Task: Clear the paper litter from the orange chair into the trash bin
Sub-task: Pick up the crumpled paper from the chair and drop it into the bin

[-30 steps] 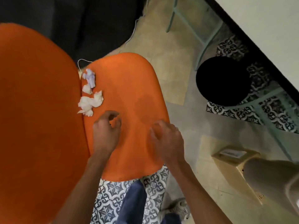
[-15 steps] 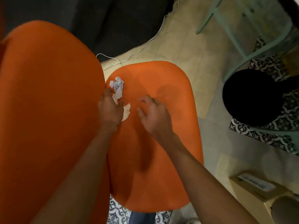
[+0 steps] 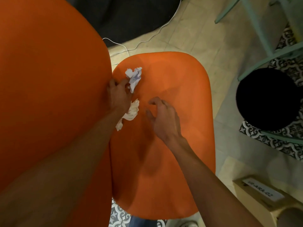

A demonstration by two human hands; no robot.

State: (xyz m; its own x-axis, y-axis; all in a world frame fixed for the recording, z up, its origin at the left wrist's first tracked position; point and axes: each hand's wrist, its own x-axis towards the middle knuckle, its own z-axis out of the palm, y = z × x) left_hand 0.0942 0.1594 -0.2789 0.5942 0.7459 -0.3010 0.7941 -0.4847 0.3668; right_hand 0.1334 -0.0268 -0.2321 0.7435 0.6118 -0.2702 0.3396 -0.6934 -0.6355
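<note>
The orange chair seat (image 3: 172, 145) lies below me, its tall backrest (image 3: 49, 95) filling the left. Near the back left of the seat lies a crumpled bluish-white paper (image 3: 134, 77). A cream crumpled tissue (image 3: 131, 112) lies just below it, partly under my left wrist. My left hand (image 3: 118, 95) rests where seat meets backrest, fingertips pinching the lower tip of the bluish paper. My right hand (image 3: 162, 118) hovers over the middle of the seat, fingers curled apart and holding nothing. The black round trash bin (image 3: 268, 99) stands on the floor to the right.
Pale green chair legs (image 3: 255, 27) and a patterned rug (image 3: 278, 141) surround the bin. A white cable (image 3: 147, 40) runs over the tiled floor behind the seat. A cardboard box (image 3: 259, 199) with a label sits at the lower right. A dark sofa (image 3: 131, 17) is beyond.
My left hand reached up from the middle of the seat to the litter and closed its fingertips on the bluish paper. My right hand moved forward along the seat. The view shifted closer.
</note>
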